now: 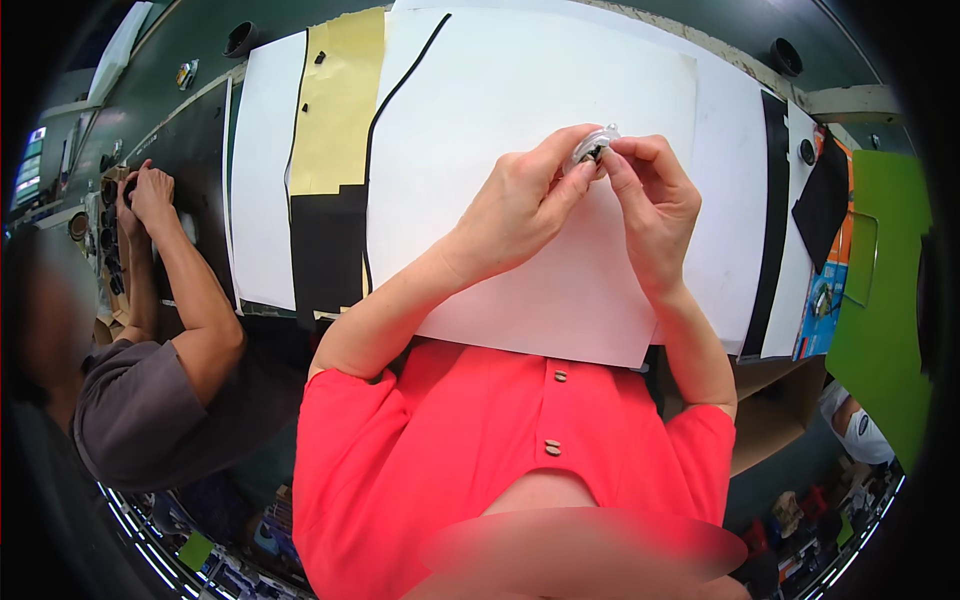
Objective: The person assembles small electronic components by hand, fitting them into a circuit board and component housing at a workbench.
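Observation:
Over the white sheet (pixel 480 110) on the table, both my hands come together at a small round clear plastic piece (pixel 602 138) with something dark and metallic at its lower side. My left hand (pixel 520 205) pinches it between thumb and fingers from the left. From the right, my right hand (pixel 655 195) closes thumb and forefinger on its other edge. The fingertips hide part of the piece, so its exact kind cannot be made out.
Left of the sheet lie yellow paper (pixel 340 110) with small black bits and a black sheet (pixel 328 245). A co-worker (pixel 150 400) handles dark parts at the far left. On the right are a black strip (pixel 768 220) and a green panel (pixel 880 270). Black rings (pixel 786 57) stand behind.

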`<state>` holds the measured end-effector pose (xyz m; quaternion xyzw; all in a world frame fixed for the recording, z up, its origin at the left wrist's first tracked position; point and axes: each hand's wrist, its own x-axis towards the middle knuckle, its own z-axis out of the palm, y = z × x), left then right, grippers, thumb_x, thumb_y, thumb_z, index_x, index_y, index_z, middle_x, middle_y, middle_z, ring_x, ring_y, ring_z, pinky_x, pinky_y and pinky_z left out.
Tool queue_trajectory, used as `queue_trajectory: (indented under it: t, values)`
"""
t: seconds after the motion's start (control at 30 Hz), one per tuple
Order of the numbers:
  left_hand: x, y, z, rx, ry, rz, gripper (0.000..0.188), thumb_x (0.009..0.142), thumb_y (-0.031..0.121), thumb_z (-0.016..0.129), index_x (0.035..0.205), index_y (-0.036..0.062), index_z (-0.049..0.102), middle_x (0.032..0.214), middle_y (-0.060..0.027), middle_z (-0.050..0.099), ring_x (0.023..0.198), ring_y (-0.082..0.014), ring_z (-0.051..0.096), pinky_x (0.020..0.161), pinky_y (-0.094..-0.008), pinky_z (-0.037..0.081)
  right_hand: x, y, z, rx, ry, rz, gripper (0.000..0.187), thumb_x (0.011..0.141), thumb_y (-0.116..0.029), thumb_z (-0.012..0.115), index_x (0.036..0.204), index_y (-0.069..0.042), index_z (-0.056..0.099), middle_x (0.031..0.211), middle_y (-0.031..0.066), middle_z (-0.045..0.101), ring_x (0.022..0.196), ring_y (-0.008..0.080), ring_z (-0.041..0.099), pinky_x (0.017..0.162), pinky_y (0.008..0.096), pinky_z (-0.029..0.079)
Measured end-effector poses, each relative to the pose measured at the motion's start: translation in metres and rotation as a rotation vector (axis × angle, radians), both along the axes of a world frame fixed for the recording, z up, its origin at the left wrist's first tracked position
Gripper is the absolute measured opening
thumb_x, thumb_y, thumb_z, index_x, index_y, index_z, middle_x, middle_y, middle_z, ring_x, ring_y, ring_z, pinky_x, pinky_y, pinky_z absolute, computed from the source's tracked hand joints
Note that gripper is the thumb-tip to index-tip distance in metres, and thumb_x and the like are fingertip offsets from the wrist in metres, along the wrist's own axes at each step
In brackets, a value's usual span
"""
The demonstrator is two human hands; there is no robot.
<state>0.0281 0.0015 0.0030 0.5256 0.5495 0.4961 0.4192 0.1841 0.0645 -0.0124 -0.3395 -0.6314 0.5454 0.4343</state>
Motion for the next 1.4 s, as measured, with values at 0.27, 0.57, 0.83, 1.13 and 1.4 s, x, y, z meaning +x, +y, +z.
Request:
queue_trajectory:
  t: [0.27,0.57,0.83,1.13,1.4]
  values:
    - [-0.012,0.001,0.004,-0.143,-0.087,-0.075,0.039,0.107,0.008,0.047,0.146,0.0019,0.050,0.117,-0.0123,0.069,0.108,-0.0193,0.069,0.097,-0.0339,0.056,-0.001,-0.006,0.016,-0.180,-0.040,0.051,0.010,0.101,-0.006,0.064,0.107,0.002,0.066,0.080,0.0023,0.067,0.070,0.0047,0.059,0.063,0.0201,0.046]
    - [-0.020,0.002,-0.002,-0.068,-0.067,-0.069,0.035,0.110,0.012,0.044,0.143,0.0028,0.054,0.116,-0.0104,0.069,0.102,-0.0182,0.068,0.096,-0.0327,0.056,0.003,0.001,0.018,-0.263,-0.084,0.262,0.013,0.105,-0.010,0.057,0.104,0.002,0.061,0.074,0.0043,0.067,0.058,0.0069,0.059,0.047,0.0203,0.043]
    - [-0.022,0.002,-0.002,-0.063,0.057,-0.053,0.033,0.110,0.016,0.048,0.137,0.0027,0.059,0.106,-0.0097,0.072,0.098,-0.0178,0.071,0.091,-0.0319,0.058,0.000,-0.004,0.017,-0.122,-0.171,0.198,0.007,0.103,-0.006,0.058,0.103,0.001,0.061,0.074,0.0049,0.069,0.059,0.0078,0.062,0.047,0.0216,0.046]
    - [-0.021,-0.001,0.000,-0.071,0.094,-0.046,0.032,0.109,0.013,0.049,0.137,0.0040,0.060,0.104,-0.0092,0.073,0.097,-0.0165,0.071,0.087,-0.0306,0.058,0.002,-0.008,0.014,-0.039,-0.188,0.161,0.007,0.103,-0.007,0.060,0.103,0.000,0.061,0.074,0.0048,0.069,0.059,0.0076,0.061,0.047,0.0218,0.046]
    - [-0.020,0.000,-0.001,-0.045,0.149,-0.054,0.031,0.108,0.011,0.050,0.137,0.0058,0.061,0.100,-0.0101,0.074,0.093,-0.0175,0.073,0.085,-0.0309,0.058,0.002,-0.008,0.014,-0.060,-0.181,0.164,0.006,0.103,-0.007,0.059,0.103,-0.001,0.060,0.074,0.0041,0.068,0.058,0.0073,0.060,0.047,0.0216,0.046]
